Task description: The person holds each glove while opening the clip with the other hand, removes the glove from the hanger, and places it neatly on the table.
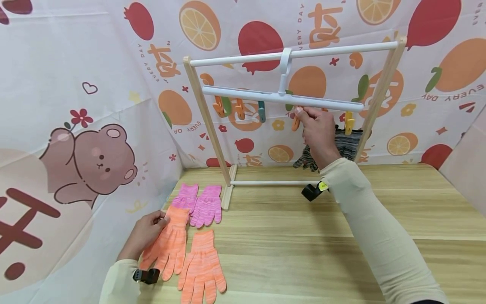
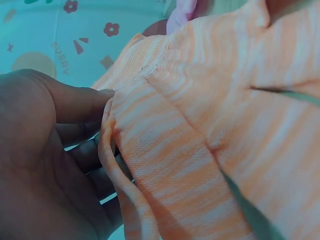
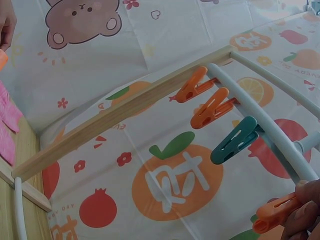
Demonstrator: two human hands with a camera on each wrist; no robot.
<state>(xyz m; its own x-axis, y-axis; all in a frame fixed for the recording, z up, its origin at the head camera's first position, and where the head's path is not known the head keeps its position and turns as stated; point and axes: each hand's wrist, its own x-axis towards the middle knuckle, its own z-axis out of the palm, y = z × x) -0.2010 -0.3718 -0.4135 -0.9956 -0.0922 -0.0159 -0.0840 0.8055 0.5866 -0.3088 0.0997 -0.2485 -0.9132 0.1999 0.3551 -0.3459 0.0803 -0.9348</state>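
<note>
My left hand (image 1: 142, 234) pinches an orange striped glove (image 1: 171, 240) near its cuff between thumb and fingers; the left wrist view shows the thumb on the knit edge. Up at the white hanger (image 1: 247, 94), my right hand (image 1: 319, 135) pinches an orange clothespin (image 3: 277, 214) attached under the bar. To its left hang two more orange clothespins (image 1: 239, 109) and a teal clothespin (image 1: 261, 112). A yellow clothespin (image 1: 349, 123) at the right end holds a grey-black striped glove (image 1: 347, 143), partly hidden by the right hand.
The hanger hooks over the top rail of a wooden rack (image 1: 205, 114) with white rods. Another orange glove (image 1: 203, 266) lies flat at the table's (image 1: 265, 245) front left. Two pink gloves (image 1: 206, 207) lie by the rack's left foot. Printed cloth (image 1: 243, 145) covers the walls behind.
</note>
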